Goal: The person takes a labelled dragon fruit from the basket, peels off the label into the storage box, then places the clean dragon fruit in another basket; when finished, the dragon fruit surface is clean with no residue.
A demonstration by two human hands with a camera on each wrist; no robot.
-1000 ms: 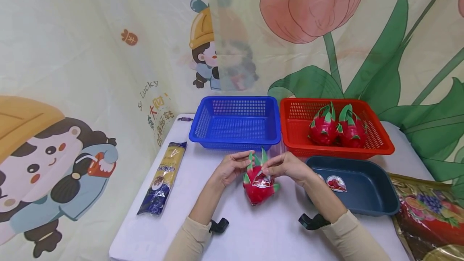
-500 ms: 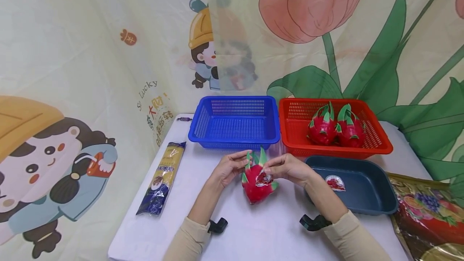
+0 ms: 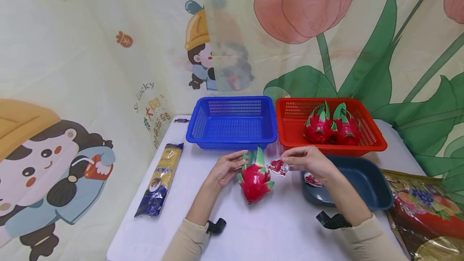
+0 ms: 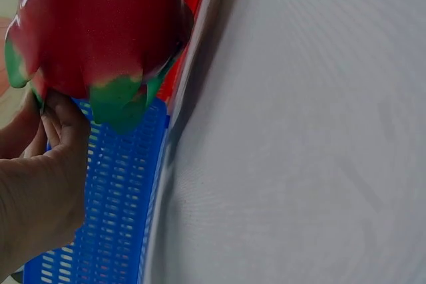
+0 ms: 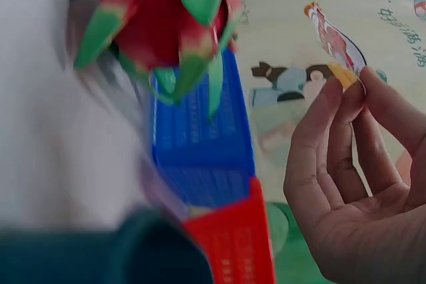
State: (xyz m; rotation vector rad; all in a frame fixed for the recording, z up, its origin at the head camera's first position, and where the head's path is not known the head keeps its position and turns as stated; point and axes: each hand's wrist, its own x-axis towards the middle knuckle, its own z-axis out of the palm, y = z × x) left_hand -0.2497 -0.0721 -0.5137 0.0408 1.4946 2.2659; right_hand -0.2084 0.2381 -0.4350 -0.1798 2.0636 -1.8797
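A red dragon fruit (image 3: 254,184) with green-tipped scales is held upright in the head view. My left hand (image 3: 227,169) pinches one of its green leaf tips; in the left wrist view the thumb and fingers (image 4: 63,114) meet at that tip. To the right of the fruit, my right hand (image 3: 313,163) pinches the edge of a round label (image 3: 278,166) with a red fruit picture. The right wrist view shows this label (image 5: 336,41) between thumb and fingertips, apart from the dragon fruit (image 5: 160,18). A similar label (image 3: 312,179) lies in the dark blue tray (image 3: 362,188).
Behind the hands stand a blue basket (image 3: 232,145) and a red basket (image 3: 326,148) holding two dragon fruits (image 3: 331,126). A noodle packet (image 3: 159,180) lies on the left and a small wrapped candy (image 3: 182,120) beyond it. At the right is a large fruit-printed bag (image 3: 424,212).
My right hand has moved right, taking the label away from the front of the dragon fruit. My left hand stays at the leaf tips. The head view has shifted slightly.
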